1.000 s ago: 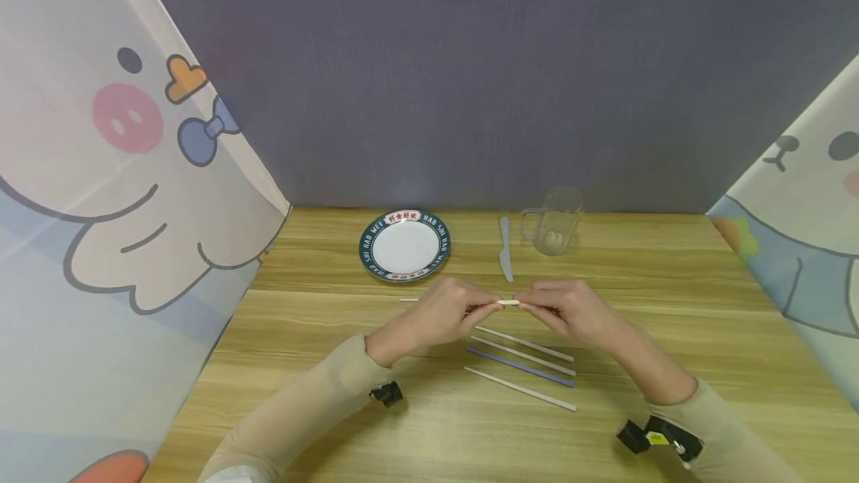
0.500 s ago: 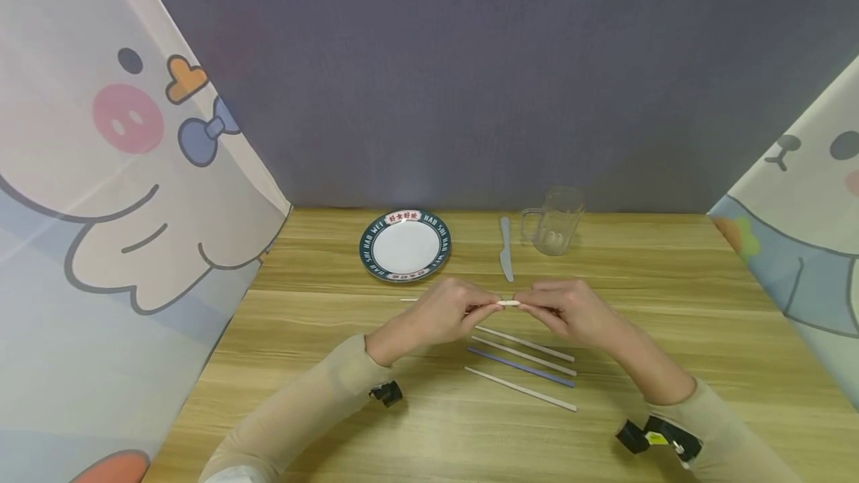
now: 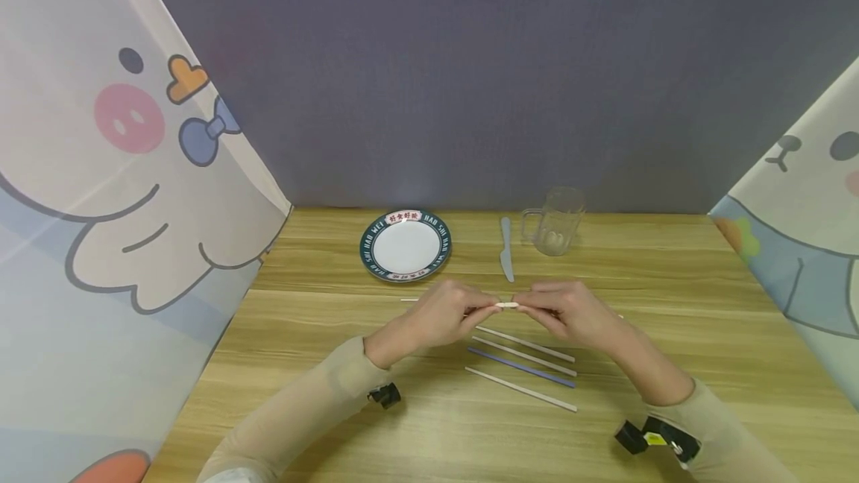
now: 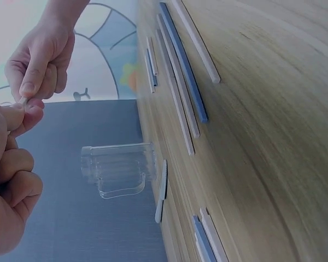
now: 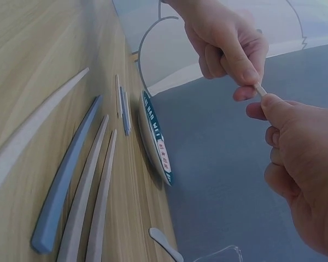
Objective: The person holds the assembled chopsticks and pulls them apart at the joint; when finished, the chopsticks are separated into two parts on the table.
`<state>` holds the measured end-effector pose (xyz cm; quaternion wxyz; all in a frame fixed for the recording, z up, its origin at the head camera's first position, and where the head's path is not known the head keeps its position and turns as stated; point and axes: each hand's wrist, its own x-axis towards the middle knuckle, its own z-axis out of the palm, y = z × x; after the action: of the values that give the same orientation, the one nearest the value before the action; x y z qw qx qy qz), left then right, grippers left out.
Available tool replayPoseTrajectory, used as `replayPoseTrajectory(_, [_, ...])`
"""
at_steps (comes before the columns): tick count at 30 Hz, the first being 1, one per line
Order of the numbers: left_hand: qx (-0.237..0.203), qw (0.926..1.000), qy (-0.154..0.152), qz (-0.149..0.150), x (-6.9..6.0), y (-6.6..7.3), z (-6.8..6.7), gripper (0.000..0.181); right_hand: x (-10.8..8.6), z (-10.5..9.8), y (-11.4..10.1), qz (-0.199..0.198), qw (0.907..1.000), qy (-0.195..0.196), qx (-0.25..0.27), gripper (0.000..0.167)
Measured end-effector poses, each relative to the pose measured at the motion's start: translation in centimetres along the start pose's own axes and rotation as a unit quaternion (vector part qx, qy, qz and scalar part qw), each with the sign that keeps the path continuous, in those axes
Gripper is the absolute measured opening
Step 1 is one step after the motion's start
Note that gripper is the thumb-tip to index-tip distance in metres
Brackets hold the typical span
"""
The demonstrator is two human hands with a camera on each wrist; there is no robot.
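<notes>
A short pale stick (image 3: 508, 305) is held level above the table, bridging my two hands. My left hand (image 3: 446, 313) pinches its left end between thumb and forefinger; my right hand (image 3: 573, 311) pinches the right end the same way. Only a small middle part of the stick (image 5: 261, 89) shows between the fingertips in the right wrist view. Below the hands lie several long sticks that look like chopsticks, side by side and slanted: pale ones and a blue chopstick (image 3: 522, 367). The nearest pale chopstick (image 3: 520, 389) lies a little apart.
Behind the hands stand a green-rimmed plate (image 3: 406, 246), a pale knife (image 3: 506, 250) and a clear mug (image 3: 558, 222). Blue and white sticks (image 4: 209, 240) lie near the plate side, partly hidden in the head view. More sticks (image 4: 152, 65) lie on the right. Printed cloth walls flank the table.
Both hands have dipped very slightly, still pinching the short stick. A pale tip now shows beside the right wrist. The things on the table have not moved.
</notes>
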<state>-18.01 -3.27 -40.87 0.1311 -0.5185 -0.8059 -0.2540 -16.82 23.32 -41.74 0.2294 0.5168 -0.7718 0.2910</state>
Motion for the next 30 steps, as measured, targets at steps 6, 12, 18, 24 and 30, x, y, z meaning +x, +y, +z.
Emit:
replayPoseTrajectory(6, [-0.003,1.0,-0.002,-0.005,0.0,0.09,-0.08,0.018,-0.04,0.05,0.04,0.001,1.0,0.0,0.003,0.043])
replayPoseTrajectory(12, [-0.006,0.9999,-0.006,-0.007,-0.02,0.06,-0.06,0.017,-0.11,0.12,0.05,0.001,1.0,-0.002,0.001,0.042])
replayPoseTrajectory(18, [-0.012,0.9998,-0.013,-0.005,-0.13,-0.17,0.31,0.017,-0.18,0.21,-0.08,-0.003,1.0,-0.002,0.007,0.041])
replayPoseTrajectory(24, [-0.014,0.9998,-0.006,-0.009,-0.35,-0.27,0.29,0.017,-0.22,0.49,-0.04,0.0,1.0,0.004,0.006,0.043])
replayPoseTrajectory(30, [-0.013,0.9998,-0.006,-0.011,-0.66,-0.41,0.21,0.016,-0.18,0.91,-0.05,0.004,0.9999,0.007,-0.008,0.044])
